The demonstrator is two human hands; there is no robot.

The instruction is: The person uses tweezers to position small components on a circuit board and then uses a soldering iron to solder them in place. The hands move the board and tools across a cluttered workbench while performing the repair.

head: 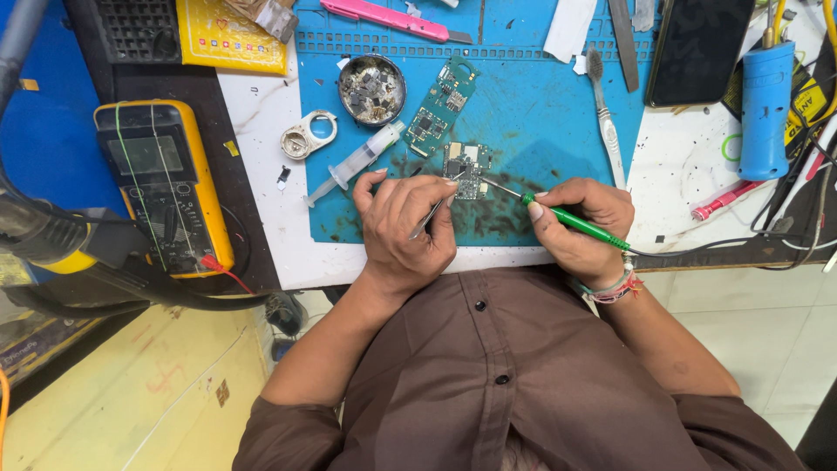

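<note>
A large blue rubber work mat (540, 113) covers the middle of the white bench and serves as the landmark here. Off its left edge lies a yellow-cased rectangular multimeter (163, 183) with a grey screen, well apart from the mat. On the mat's upper right corner rests a flat black phone (697, 44), and beyond the right edge stands a blue plastic cylindrical tool (765, 109).

At the mat's lower edge, the left hand (405, 231) is clenched around thin metal tweezers (433, 209), whose tips reach the small square green circuit board (466, 169) lying near the mat's centre, on a dark-smudged patch. The right hand (580, 227), also at the lower edge, grasps a green-handled soldering iron (571, 221) like a pen; its metal tip touches the same small board from the right.

Just above that board, still on the mat, lies a longer teal circuit board (441, 105), tilted. Beside it to the left, a clear plastic syringe (356, 163) crosses the mat's left edge at a slant. A round metal tin of small loose parts (372, 89) sits near the mat's upper left. A white-handled brush (603, 113) lies on the right part of the mat, and a pink utility knife (392, 19) lies along the top. A small metal ring-shaped piece (309, 135) rests just off the left edge.
</note>
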